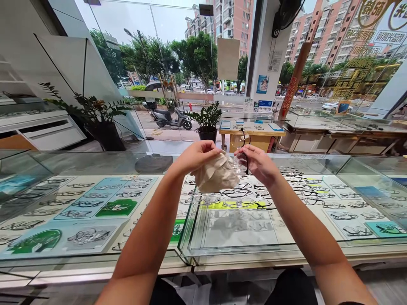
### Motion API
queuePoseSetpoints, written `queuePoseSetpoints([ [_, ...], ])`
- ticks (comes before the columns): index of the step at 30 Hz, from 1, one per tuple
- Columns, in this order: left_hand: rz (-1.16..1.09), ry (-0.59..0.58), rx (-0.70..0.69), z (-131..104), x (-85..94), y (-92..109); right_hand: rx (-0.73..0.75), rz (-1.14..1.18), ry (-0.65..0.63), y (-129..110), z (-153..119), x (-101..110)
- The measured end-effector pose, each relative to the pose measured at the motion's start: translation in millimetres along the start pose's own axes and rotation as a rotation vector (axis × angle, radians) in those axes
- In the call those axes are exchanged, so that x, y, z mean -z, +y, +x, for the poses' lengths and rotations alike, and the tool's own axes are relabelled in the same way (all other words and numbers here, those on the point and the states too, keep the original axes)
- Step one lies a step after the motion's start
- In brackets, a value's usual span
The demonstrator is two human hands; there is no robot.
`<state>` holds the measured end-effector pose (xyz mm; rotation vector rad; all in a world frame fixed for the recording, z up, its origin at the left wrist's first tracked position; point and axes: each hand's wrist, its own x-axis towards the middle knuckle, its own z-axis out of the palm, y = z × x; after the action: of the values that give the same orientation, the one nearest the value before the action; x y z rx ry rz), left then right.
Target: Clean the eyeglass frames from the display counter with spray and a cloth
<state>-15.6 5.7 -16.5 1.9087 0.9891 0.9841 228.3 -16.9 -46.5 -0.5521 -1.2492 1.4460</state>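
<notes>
Above the glass display case, my left hand [201, 154] pinches a beige cloth [216, 174] that hangs down below the fingers. Just to the right, my right hand [256, 162] has its fingers closed on a pair of dark-framed eyeglasses [243, 137], held upright with one lens above the fingertips. The cloth's right edge is close to the glasses; whether they touch, I cannot tell. Part of the frame is hidden by my right fingers.
Rows of eyeglasses [237, 192] lie inside the glass display case [235, 250]. Beyond it stand a potted plant [207, 118], a wooden table [252, 137] and a larger plant [103, 127] at left. A scooter [173, 118] is outside the window.
</notes>
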Motion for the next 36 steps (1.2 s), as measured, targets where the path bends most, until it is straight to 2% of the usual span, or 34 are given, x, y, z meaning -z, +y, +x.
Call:
queuePoseSetpoints([
  [2, -0.017, -0.082, -0.007, 0.7, -1.0, 20.8, 0.009, -0.008, -0.021, -13.2, 8.9, -9.7],
  [6, 0.052, -0.085, -0.077, -4.5, -5.6, 40.6, 0.042, -0.055, -0.069, -23.8, 16.2, -19.8],
  [10, 0.102, -0.059, -0.097, -8.9, -7.1, 37.9, 0.023, -0.137, -0.046, -21.7, 11.9, -22.8],
  [14, 0.140, 0.005, -0.162, -10.2, -6.3, 36.5, -0.021, -0.094, -0.056, -18.7, 6.5, -26.2],
  [20, 0.140, -0.105, -0.150, -13.6, 0.3, 43.4, -0.086, -0.041, -0.093, -16.0, 8.2, -26.1],
  [25, 0.142, -0.085, -0.146, -15.6, 5.9, 42.5, -0.106, -0.004, -0.076, -15.3, 8.4, -24.4],
  [31, 0.118, -0.124, -0.144, -16.5, 3.8, 44.7, -0.119, 0.003, -0.102, -14.7, 7.4, -26.9],
  [36, 0.230, -0.113, -0.132, -21.3, 8.3, 46.2, -0.024, -0.136, -0.045, -17.6, 7.8, -22.6],
])
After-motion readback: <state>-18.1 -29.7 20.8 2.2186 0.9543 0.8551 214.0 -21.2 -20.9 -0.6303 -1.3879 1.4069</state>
